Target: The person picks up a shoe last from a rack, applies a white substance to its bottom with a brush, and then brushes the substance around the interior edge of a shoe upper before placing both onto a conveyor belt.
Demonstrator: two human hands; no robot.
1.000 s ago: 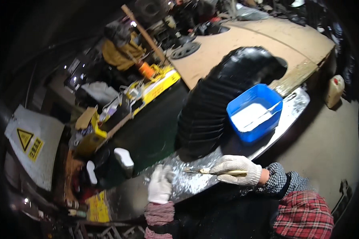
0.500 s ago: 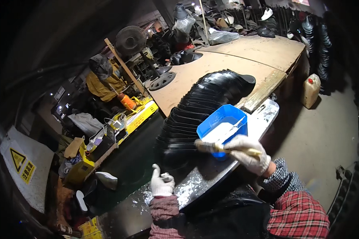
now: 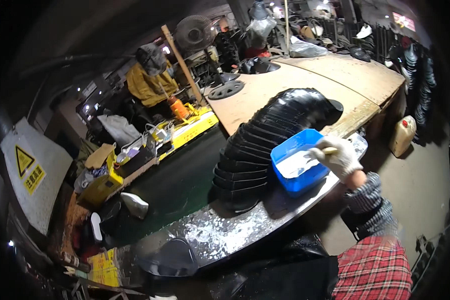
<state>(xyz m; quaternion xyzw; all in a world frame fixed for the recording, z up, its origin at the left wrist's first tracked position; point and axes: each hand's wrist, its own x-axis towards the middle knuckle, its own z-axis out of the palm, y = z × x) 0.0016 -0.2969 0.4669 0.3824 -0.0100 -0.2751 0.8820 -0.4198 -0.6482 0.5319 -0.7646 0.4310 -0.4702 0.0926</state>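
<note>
My right hand (image 3: pixel 337 157), in a pale work glove, is closed round the handle of a brush (image 3: pixel 329 150). Its bristle end reaches down into a blue plastic tub (image 3: pixel 301 186) holding white liquid (image 3: pixel 295 164); the bristles are mostly hidden. Beside the tub, a long curved row of shiny black, overlapping curved pieces (image 3: pixel 265 135) leans across the bench. One loose dark curved piece (image 3: pixel 170 257) lies at the near left end of the metal bench strip. I cannot make out my left hand; a small white patch at the lower edge is too cut off to tell.
The metal strip (image 3: pixel 210 235) is splashed white. Beyond stands a large tan tabletop (image 3: pixel 330 85). To the left are a yellow ledge (image 3: pixel 195 131), a fan (image 3: pixel 195 32), boxes and a warning sign (image 3: pixel 27 170). A pale jerrycan (image 3: pixel 402 136) stands on the floor at right.
My right hand has brought the brush from the tub's near side into the tub. My left hand has left the bench top and the picture. A loose dark piece now shows at lower left.
</note>
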